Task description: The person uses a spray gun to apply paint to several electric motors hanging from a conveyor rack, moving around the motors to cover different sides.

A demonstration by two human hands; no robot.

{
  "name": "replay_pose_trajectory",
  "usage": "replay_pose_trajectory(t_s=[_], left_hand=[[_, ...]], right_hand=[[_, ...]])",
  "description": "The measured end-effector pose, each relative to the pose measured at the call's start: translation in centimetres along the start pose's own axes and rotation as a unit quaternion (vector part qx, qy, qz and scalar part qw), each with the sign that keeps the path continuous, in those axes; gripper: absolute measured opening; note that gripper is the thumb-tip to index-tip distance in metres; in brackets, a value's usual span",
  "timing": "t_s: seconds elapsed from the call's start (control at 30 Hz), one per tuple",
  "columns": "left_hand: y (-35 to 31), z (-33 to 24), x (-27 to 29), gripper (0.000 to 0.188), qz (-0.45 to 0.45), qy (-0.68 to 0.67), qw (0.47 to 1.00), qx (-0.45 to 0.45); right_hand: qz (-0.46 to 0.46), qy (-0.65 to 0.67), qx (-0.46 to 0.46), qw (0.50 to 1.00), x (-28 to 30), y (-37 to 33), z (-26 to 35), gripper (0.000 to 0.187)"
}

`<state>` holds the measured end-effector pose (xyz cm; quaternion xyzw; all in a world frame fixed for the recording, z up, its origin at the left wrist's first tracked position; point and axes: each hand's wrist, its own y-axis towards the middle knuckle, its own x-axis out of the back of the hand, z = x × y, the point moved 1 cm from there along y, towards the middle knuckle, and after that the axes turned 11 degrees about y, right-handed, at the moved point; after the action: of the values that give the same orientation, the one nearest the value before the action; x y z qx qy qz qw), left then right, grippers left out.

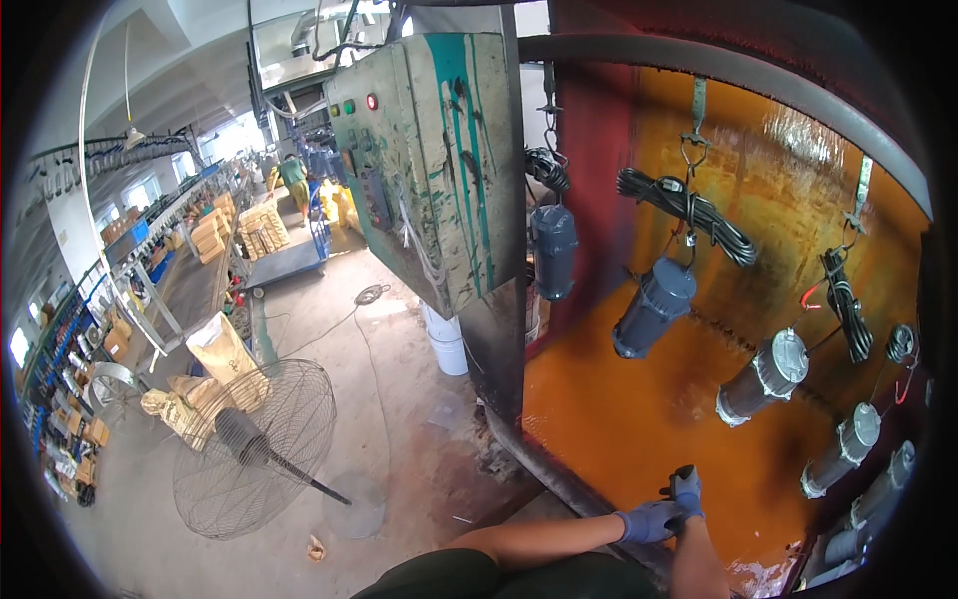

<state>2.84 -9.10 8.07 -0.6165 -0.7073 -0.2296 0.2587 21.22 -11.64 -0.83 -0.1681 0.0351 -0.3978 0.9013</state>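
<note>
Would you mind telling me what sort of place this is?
Most likely a factory paint-spray line: grey cylindrical housings hang on hooks before an orange-coated booth wall, beside a paint-smeared control box. Both gloved hands meet on a dark tool.

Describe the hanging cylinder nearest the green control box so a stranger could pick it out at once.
Find the orange-stained spray booth wall right of the green control box. A row of cylinders hangs there on hooks. The wanted cylinder is leftmost, hanging upright and dark blue-grey, while its neighbours tilt and those further right look pale grey.
</note>
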Motion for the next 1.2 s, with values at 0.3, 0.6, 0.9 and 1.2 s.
replay_pose_trajectory(t_s=[0.3, 0.6, 0.9, 1.2], left_hand=[[3.5, 0.1, -2.6, 0.041, -0.134, -0.018, 0.99, 0.041], [5.1, 3.7, -2.9, 0.066, 0.006, 0.038, 0.983, 0.181], [1.5, 17.7, -6.2, 0.101, 0.091, -0.017, 0.952, 0.292], [-3.5, 22.3, -9.4, 0.064, -0.001, -0.27, 0.8, 0.535]], right_hand=[[0.104, 0.3, -0.011, 0.948, 7.3, 4.5, -12.9, 0.024], [0.063, -0.529, 0.208, 0.82, 7.8, -2.4, -8.3, 0.042], [0.126, -0.298, 0.023, 0.946, 20.0, -9.5, -19.4, 0.046], [-0.193, -0.002, -0.163, 0.968, 38.6, -27.4, -35.3, 0.08]])
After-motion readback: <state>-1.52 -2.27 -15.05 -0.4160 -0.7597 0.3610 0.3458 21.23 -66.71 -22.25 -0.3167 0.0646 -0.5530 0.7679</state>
